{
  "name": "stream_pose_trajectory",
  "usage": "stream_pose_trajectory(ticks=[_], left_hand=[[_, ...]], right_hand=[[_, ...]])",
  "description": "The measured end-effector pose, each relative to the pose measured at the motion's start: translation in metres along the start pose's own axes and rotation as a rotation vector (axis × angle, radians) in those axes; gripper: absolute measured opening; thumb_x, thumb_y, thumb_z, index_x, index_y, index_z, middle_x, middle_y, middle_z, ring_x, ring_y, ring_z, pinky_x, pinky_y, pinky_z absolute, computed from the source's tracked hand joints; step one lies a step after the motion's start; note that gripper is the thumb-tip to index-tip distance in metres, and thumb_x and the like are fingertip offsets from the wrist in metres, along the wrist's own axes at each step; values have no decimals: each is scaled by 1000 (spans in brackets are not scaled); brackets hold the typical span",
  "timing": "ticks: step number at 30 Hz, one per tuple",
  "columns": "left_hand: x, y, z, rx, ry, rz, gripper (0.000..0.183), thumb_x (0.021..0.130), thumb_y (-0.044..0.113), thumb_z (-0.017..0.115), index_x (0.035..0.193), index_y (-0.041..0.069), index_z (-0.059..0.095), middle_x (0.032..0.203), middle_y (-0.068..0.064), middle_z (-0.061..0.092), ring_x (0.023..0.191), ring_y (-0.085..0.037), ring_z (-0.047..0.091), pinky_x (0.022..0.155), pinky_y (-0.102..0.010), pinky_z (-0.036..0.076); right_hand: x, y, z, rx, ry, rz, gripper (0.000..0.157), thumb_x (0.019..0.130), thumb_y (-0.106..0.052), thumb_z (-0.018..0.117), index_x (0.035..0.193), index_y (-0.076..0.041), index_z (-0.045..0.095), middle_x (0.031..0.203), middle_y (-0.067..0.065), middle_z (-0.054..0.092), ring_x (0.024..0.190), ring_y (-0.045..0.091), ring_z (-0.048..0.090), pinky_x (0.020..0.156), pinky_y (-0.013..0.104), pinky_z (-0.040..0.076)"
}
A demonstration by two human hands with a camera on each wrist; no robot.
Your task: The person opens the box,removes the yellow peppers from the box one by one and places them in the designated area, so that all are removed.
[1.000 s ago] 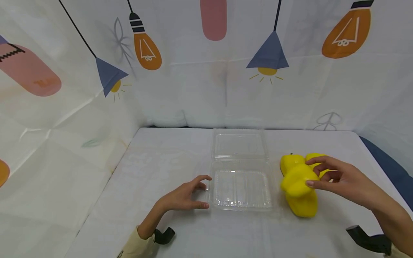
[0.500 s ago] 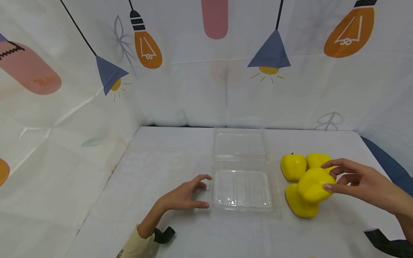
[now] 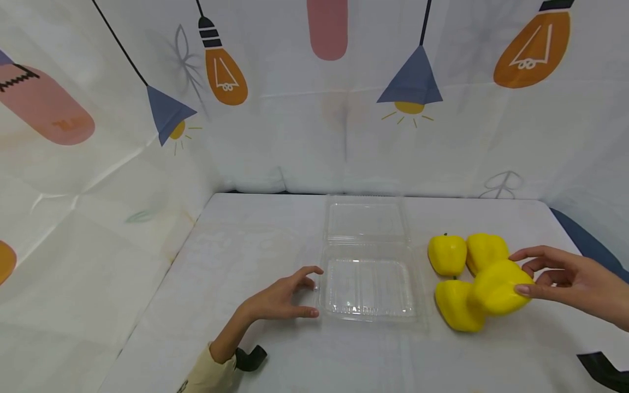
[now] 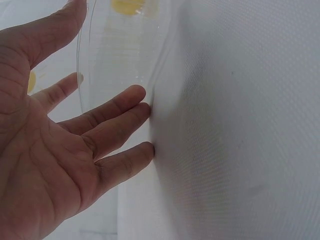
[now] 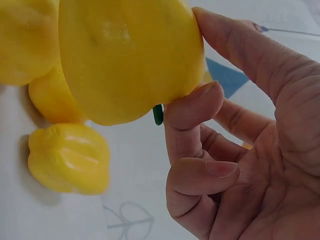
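My right hand (image 3: 572, 281) pinches a yellow bell pepper (image 3: 502, 288) between thumb and fingers. In the right wrist view that bell pepper (image 5: 130, 55) fills the top, a green stem (image 5: 158, 114) pointing down by the fingers. Three more yellow bell peppers lie on the table: a near one (image 3: 457, 305) partly covered by the held one, a back left one (image 3: 447, 255), and a back right one (image 3: 484, 250). My left hand (image 3: 282, 297) lies at the left side of a clear plastic clamshell container (image 3: 368, 316), thumb and fingers spread at its rim; the left wrist view shows several fingertips on the tabletop.
The container's lid (image 3: 366, 221) is folded back, away from me. Everything stands on a white table (image 3: 255, 229). A white curtain (image 3: 304, 131) printed with lamps and bulbs hangs behind and to the left. A dark blue patch (image 3: 589, 240) shows beyond the right edge.
My right hand has drawn the held bell pepper to the right, uncovering more of the peppers on the table. The left hand and the container have stayed in place.
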State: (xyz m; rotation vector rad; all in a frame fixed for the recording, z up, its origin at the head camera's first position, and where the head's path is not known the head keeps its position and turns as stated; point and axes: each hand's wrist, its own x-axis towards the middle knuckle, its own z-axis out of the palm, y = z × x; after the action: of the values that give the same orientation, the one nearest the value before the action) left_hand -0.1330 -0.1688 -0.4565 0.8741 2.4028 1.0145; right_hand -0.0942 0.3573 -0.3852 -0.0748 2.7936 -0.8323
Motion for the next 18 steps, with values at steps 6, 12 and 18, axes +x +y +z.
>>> stream_pose_trajectory(ticks=[6, 12, 18], left_hand=[[0, -1, 0, 5, 0, -1, 81, 78, 54, 70, 142, 29, 26, 121, 0, 59, 119, -15, 50, 100, -48, 38], [0, -1, 1, -6, -5, -4, 82, 78, 53, 71, 143, 27, 26, 122, 0, 58, 120, -15, 50, 101, -48, 38], [-1, -1, 0, -9, -3, -5, 82, 78, 51, 71, 143, 29, 26, 123, 0, 58, 120, -15, 50, 101, -48, 38]], right_hand=[[-2, 7, -5, -11, -8, -16, 67, 82, -33, 73, 129, 3, 42, 106, 16, 56, 64, 15, 55, 57, 22, 47], [-4, 13, -8, -28, -38, 1, 64, 83, -31, 72, 128, 4, 43, 100, 10, 58, 63, 15, 54, 55, 23, 44], [-3, 23, -10, -44, -78, -6, 64, 83, -30, 72, 127, 6, 43, 98, 9, 58, 63, 13, 52, 53, 23, 41]])
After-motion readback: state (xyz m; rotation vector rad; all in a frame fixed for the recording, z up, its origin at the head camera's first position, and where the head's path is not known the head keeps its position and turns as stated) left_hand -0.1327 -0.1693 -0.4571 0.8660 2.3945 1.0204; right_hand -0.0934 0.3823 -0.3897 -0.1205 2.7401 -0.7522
